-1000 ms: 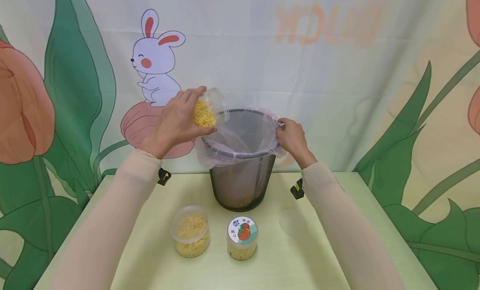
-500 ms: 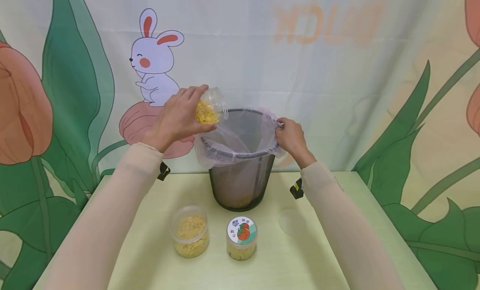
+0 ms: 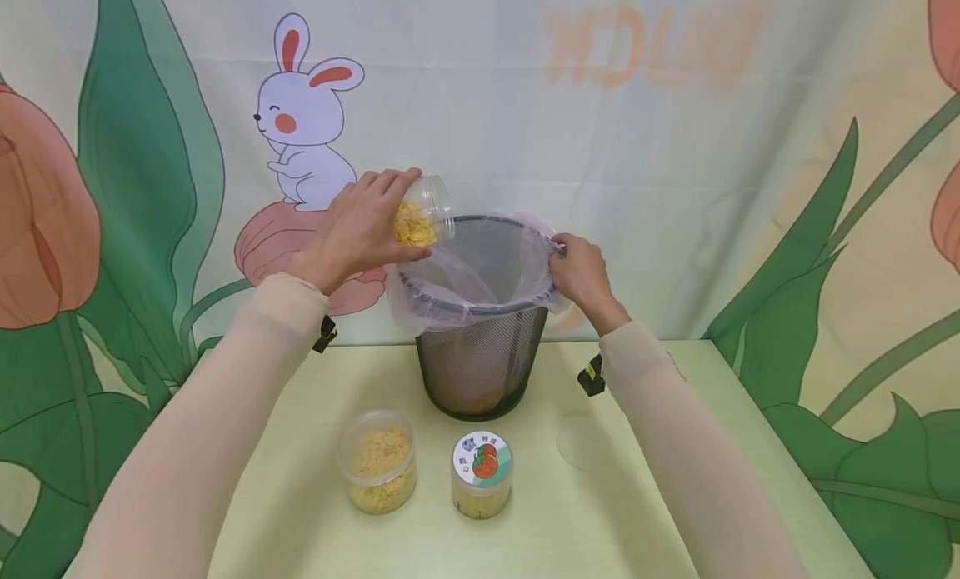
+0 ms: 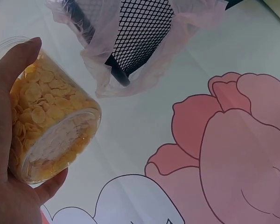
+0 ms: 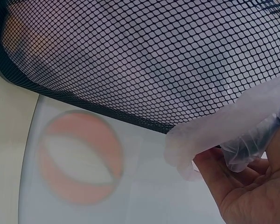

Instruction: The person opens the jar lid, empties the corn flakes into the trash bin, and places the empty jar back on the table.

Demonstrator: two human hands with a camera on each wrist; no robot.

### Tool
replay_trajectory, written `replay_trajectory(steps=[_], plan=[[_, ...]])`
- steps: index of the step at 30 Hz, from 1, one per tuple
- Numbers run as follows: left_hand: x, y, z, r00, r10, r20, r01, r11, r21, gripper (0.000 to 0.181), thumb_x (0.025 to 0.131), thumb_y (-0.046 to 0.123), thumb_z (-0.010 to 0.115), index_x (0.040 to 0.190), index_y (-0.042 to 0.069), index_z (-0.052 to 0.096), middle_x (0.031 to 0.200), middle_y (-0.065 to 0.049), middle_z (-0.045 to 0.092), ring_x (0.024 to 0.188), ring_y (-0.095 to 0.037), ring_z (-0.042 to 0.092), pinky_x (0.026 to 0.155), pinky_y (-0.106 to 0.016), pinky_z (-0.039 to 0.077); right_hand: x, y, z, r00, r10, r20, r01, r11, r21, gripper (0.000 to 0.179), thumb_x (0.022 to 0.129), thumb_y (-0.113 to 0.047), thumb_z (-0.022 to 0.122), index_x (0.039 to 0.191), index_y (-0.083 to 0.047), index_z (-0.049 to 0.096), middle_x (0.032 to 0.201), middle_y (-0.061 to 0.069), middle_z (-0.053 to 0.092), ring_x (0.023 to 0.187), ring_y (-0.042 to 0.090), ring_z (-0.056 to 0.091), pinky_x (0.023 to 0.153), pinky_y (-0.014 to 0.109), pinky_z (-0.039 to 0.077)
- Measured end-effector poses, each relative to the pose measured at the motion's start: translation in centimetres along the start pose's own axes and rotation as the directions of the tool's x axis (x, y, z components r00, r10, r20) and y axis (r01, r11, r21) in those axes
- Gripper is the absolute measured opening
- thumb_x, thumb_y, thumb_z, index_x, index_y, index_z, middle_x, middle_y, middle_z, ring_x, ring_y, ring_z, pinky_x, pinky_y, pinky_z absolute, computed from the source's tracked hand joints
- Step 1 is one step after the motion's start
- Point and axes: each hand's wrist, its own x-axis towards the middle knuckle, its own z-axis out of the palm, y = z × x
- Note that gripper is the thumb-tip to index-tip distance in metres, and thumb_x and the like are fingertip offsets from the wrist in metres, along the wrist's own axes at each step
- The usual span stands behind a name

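Observation:
My left hand grips a clear plastic jar partly filled with yellow flakes that look like corn flakes. The jar lies tilted on its side, its mouth facing right over the left rim of a black mesh trash can. A thin pinkish trash bag lines the can and folds over its rim. At the can's right side my right hand holds the rim with the bag's edge; in the right wrist view its fingers curl round the bag.
On the table, in front of the can, stand an open clear tub of yellow flakes and a smaller lidded jar with a tomato-like picture on top. A clear round lid lies to their right. A printed curtain hangs behind.
My left hand has shifted slightly right with the jar, which now lies more nearly level, its flakes resting nearer the mouth. The right hand keeps its place on the rim.

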Motion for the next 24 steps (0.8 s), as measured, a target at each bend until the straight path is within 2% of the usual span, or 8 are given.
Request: replay_trajectory(steps=[6,19,24], plan=[[0.32,0.09,-0.17,1.000,0.027,0.004,-0.028,0.999,0.024,0.105,0.072,0.052,0.081,0.154,0.015,0.028,0.146,-0.015,0.046,0.130,-0.038,0.044,0.106,-0.058,0.039,0.08,0.14,0.17,1.000,0.000,-0.010,0.000,1.000,-0.011,0.046,0.095,-0.015,0.041,0.137,-0.006,0.056,0.126,0.016,0.066,0.099,0.030,0.062,0.089,0.045,0.053],[0.68,0.06,-0.20,0.999,0.044,0.027,-0.045,0.997,0.070,0.102,0.072,0.049,0.081,0.153,0.014,0.029,0.146,-0.015,0.046,0.129,-0.038,0.045,0.105,-0.059,0.040,0.08,0.18,0.21,1.000,-0.004,-0.007,0.004,1.000,-0.007,0.044,0.096,-0.016,0.043,0.138,-0.008,0.056,0.128,0.015,0.066,0.101,0.032,0.065,0.090,0.047,0.053],[0.84,0.10,-0.30,0.998,0.045,0.047,-0.049,0.995,0.084,0.103,0.072,0.047,0.082,0.154,0.015,0.029,0.148,-0.014,0.044,0.132,-0.037,0.043,0.107,-0.060,0.038,0.03,0.18,0.10,1.000,-0.006,0.007,0.006,1.000,0.003,0.047,0.094,-0.012,0.041,0.139,-0.006,0.054,0.124,0.016,0.067,0.094,0.030,0.065,0.083,0.044,0.054]])
